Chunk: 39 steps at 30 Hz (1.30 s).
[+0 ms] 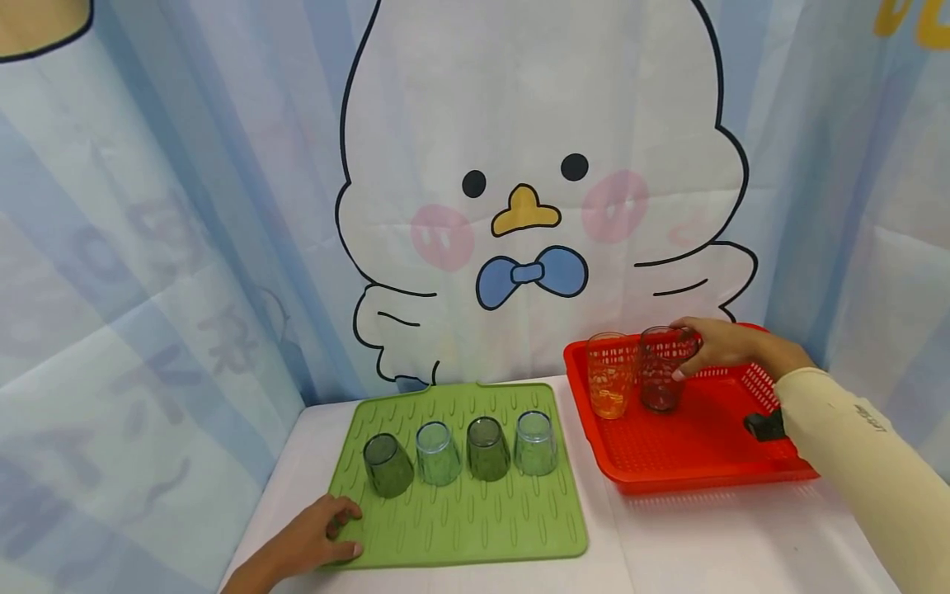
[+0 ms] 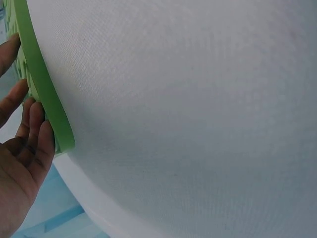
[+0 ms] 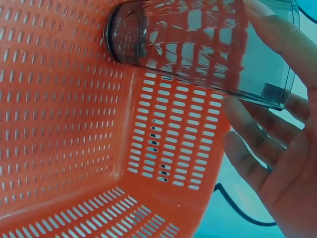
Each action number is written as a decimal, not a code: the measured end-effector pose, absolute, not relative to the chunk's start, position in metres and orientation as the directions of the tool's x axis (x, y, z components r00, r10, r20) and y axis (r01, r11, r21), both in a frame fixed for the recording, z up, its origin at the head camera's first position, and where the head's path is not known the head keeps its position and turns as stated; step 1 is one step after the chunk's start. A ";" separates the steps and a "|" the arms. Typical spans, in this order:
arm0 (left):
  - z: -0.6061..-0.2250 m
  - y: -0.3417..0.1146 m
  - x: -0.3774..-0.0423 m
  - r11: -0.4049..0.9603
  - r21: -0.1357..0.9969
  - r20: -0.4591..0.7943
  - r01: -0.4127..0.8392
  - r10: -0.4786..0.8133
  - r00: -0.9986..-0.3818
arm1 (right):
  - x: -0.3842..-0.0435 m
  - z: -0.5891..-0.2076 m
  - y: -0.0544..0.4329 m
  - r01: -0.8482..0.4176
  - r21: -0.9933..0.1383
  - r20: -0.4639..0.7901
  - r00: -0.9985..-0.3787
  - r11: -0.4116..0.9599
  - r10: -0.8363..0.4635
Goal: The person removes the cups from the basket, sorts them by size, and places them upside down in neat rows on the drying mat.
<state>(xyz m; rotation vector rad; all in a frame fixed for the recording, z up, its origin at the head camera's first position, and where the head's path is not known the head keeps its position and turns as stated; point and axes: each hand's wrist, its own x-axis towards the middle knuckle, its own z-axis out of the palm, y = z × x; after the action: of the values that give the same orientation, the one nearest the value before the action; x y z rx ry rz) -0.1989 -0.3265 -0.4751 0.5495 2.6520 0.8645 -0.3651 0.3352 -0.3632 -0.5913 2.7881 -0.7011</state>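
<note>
In the head view my right hand (image 1: 716, 345) holds a grey-tinted drinking glass (image 1: 660, 384) upright near its rim, inside the red basket (image 1: 698, 478). The right wrist view shows the thumb on one side of the glass (image 3: 183, 44) and fingers on the other, its base at the basket floor. Left of it stands a clear glass (image 1: 609, 384), looking orange against the red. My left hand (image 1: 315, 532) rests at the front left corner of a green drying mat (image 1: 475, 528), fingers loosely bent. The left wrist view has those fingers (image 2: 42, 148) along the mat's edge.
Several tumblers stand upside down in a row across the mat: a dark one (image 1: 388, 466), a pale one (image 1: 438, 454), another dark one (image 1: 487, 450) and another pale one (image 1: 536, 444). Behind the white table (image 1: 631, 553) hangs a printed curtain (image 1: 519, 99).
</note>
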 end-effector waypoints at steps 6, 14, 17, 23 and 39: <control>-0.475 -0.328 -0.199 0.736 0.622 -0.158 0.268 0.453 -0.877 | -0.364 -0.362 0.334 -0.341 -0.457 -0.079 -0.904 0.821 -0.420; -0.476 -0.326 -0.201 0.729 0.629 -0.157 0.269 0.458 -0.875 | -0.358 -0.360 0.342 -0.364 -0.469 -0.005 -0.910 0.805 -0.414; -0.477 -0.327 -0.201 0.729 0.632 -0.163 0.263 0.457 -0.874 | -0.352 -0.356 0.343 -0.348 -0.496 0.019 -0.920 0.796 -0.390; -0.476 -0.328 -0.201 0.719 0.644 -0.168 0.263 0.468 -0.868 | -0.336 -0.345 0.342 -0.345 -0.519 0.079 -0.931 0.782 -0.358; -0.469 -0.329 -0.198 0.721 0.637 -0.160 0.273 0.470 -0.868 | -0.284 -0.319 0.325 -0.407 -0.588 0.224 -0.912 0.699 -0.343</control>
<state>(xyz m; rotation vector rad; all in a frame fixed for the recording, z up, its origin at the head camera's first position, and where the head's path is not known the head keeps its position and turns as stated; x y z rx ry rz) -0.1979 -0.3289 -0.4694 0.5809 2.6157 0.8969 -0.2835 0.3255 -0.3193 -0.6608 2.9838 -1.0713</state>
